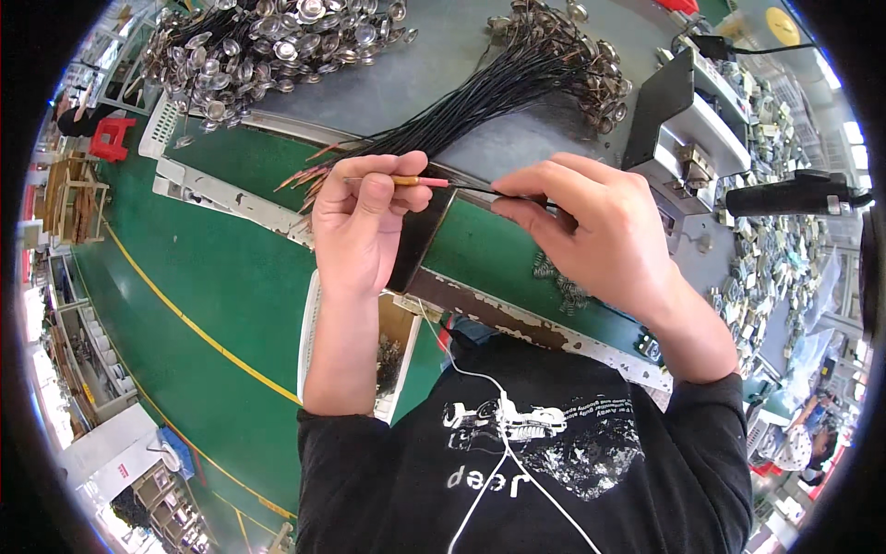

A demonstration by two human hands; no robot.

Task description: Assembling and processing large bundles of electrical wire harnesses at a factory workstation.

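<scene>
Between the thumb and fingers of my left hand [355, 226] is a small brass-coloured cylinder [406, 180] with a pink end [436, 183]. A thin black wire [472, 188] meets that pink end. Pinched in my right hand [604, 226] is the same wire, a short way to the right; whether it sits inside the pink end is too small to tell. Just beyond my hands lies a bundle of black wires [471, 106], its copper-coloured ends near my left fingers. Round metal caps [604, 88] top the bundle's far ends.
More metal-capped wires [277, 46] are heaped at the far left. Coil springs [570, 291] lie below my right hand. A metal fixture [678, 125] stands at right, near a black-handled tool [789, 196] and many small parts [784, 268]. A bin [397, 346] sits below my left forearm.
</scene>
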